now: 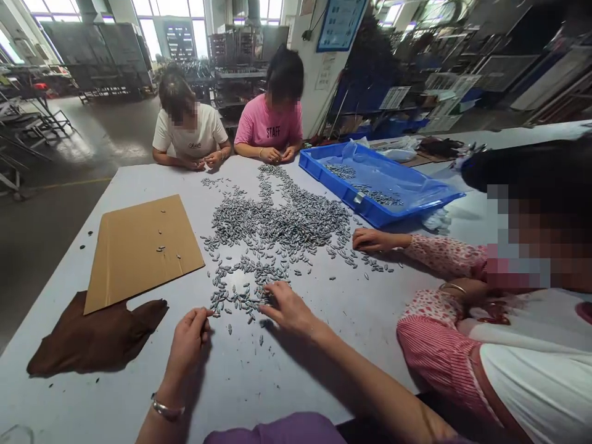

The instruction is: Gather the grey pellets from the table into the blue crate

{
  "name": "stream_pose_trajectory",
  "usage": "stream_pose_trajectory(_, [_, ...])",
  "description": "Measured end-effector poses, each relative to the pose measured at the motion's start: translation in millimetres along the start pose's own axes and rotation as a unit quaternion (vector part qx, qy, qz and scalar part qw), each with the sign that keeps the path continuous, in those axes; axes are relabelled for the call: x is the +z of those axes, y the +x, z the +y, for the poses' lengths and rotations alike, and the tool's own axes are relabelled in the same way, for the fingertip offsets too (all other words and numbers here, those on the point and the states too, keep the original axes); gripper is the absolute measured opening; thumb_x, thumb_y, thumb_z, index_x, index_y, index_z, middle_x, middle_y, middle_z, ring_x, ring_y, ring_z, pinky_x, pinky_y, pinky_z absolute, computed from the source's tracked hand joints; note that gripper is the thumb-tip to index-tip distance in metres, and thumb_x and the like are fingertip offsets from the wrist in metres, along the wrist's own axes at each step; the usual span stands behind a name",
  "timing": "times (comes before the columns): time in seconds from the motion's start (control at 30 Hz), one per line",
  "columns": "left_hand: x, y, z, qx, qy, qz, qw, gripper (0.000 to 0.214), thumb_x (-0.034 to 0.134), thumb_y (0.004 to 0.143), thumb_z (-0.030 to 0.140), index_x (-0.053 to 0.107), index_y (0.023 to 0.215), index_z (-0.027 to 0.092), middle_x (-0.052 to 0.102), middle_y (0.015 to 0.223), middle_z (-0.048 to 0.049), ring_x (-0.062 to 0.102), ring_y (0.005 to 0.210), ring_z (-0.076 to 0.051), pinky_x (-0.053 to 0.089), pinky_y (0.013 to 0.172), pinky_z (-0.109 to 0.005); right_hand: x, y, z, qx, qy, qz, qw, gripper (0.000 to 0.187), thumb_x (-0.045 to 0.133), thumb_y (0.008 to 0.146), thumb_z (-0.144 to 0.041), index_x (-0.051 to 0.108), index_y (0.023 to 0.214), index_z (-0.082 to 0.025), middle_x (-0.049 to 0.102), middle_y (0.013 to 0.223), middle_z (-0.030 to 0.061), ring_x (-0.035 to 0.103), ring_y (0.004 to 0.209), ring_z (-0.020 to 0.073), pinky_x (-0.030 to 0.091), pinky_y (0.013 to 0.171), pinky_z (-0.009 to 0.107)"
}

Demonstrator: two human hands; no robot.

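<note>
All positions are given from the pile [282,222] of small grey parts [230,330] on the white table [324,370].

Left hand [189,333]: at the near left edge of the pile, thumb and forefinger pressed together; whether a part sits between them cannot be told. Right hand [291,308]: over the near edge of the pile, thumb and forefinger spread, fingertips among the parts.

Handling: each part appears light, stiff and hard — probably metal — and likely to slide on the smooth surface. Grasp across the wider middle; the tapered ends may offer less hold. Shape: slender, leaf-like, with a dull sheen.

Near left of the pile: a brown cloth [99,339], soft and rumpled, partly covered by a flat cardboard sheet [139,246] bearing a few parts. Right of the pile: a co-worker's hand [372,239] at its edge. Far right: a shallow, rigid blue tray [324,180] lined with clear film [411,179], holding more parts. Behind the pile: persons in white [198,132] and pink [259,123] shirts.
</note>
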State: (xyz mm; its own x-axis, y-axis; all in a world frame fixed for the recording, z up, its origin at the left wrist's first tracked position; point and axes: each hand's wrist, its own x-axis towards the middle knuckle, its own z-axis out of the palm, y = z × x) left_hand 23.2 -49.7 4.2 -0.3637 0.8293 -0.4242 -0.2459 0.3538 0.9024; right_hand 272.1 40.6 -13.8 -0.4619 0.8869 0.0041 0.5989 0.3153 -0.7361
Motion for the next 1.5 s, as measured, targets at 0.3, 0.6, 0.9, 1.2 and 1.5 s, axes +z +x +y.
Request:
stream_pose_trajectory(0.3, [19.8,34.3,1.4,0.108,0.559,-0.007,0.822,0.034,0.043,0.096,0.031,0.055,0.124,0.016,0.072,0.085,-0.014,0.067,0.079,-0.03,0.038,0.067,-0.033,12.4,16.9,3.9,0.057,-0.066,-0.048,0.995,0.046,0.072,0.081,-0.024,0.058,0.123,-0.016,0.051,0.114,0.0119,0.056,0.099,0.0261,0.047,0.086,0.038])
stream_pose_trajectory(0.6, [32.0,28.1,9.5,0.148,0.243,-0.058,0.957,0.033,0.053,0.094,0.045,0.064,0.114,0.021,0.063,0.08,-0.0021,0.057,0.071,-0.018,0.041,0.064,-0.028,12.6,32.4,4.4,-0.051,0.13,-0.001,0.99,0.029,0.059,0.089,-0.015,0.065,0.117,-0.019,0.065,0.107,0.0078,0.063,0.083,0.0164,0.052,0.082,0.034])
stream_pose_trajectory(0.9, [3.1,21.0,2.1,-0.037,-0.097,0.025,0.994,0.044,0.084,0.07,0.047,0.062,0.095,0.018,0.039,0.055,0.0115,0.027,0.044,-0.004,0.017,0.04,-0.016,-13.2,-11.9,2.6,0.001,-0.081,-0.116,0.99,0.017,0.061,0.091,-0.021,0.058,0.108,-0.02,0.058,0.101,0.007,0.056,0.08,0.0182,0.045,0.072,0.03])
stream_pose_trajectory(1.2, [5.2,26.1,-8.1,0.001,-0.108,-0.03,0.994,0.037,0.081,0.076,0.045,0.064,0.096,0.018,0.041,0.054,0.0105,0.032,0.044,-0.004,0.023,0.042,-0.014,25.4,-28.8,-13.8,-0.001,-0.034,-0.109,0.993,0.018,0.06,0.087,-0.011,0.053,0.1,-0.021,0.055,0.097,0.0026,0.054,0.075,0.0157,0.047,0.071,0.028])
stream_pose_trajectory(1.5, [3.8,22.9,-10.0,0.012,-0.105,-0.033,0.994,0.036,0.079,0.078,0.046,0.064,0.096,0.018,0.039,0.053,0.0107,0.03,0.044,-0.005,0.024,0.042,-0.016,46.5,0.4,-34.4,-0.166,-0.107,0.008,0.98,0.029,0.058,0.095,-0.019,0.057,0.124,-0.017,0.06,0.12,0.0137,0.058,0.11,0.027,0.053,0.093,0.042])
